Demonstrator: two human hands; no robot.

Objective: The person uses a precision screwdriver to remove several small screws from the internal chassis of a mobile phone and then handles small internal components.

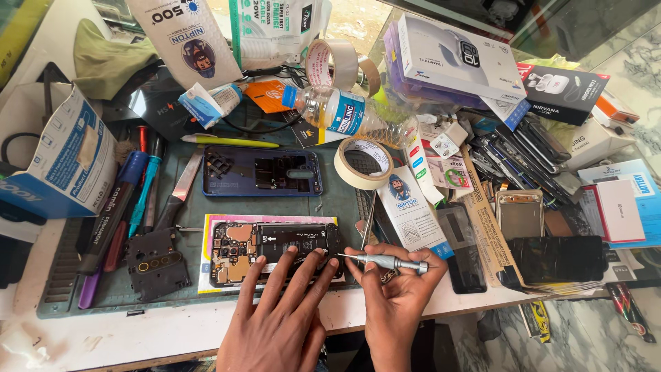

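An opened phone (275,249) with its board and black battery exposed lies on a pink card on the dark green mat (330,200). My left hand (279,317) rests flat with its fingertips on the phone's lower edge. My right hand (396,300) grips a small silver screwdriver (385,262), whose tip points left at the phone's right end. The phone's blue back shell (261,172) lies just beyond it, and a black camera cover piece (157,265) sits to the left.
Pens and markers (120,207) lie at the mat's left beside a blue and white box (58,155). A tape roll (363,163), plastic bottle (344,114), stacked boxes (454,58), loose phone screens (558,258) and packets crowd the back and right.
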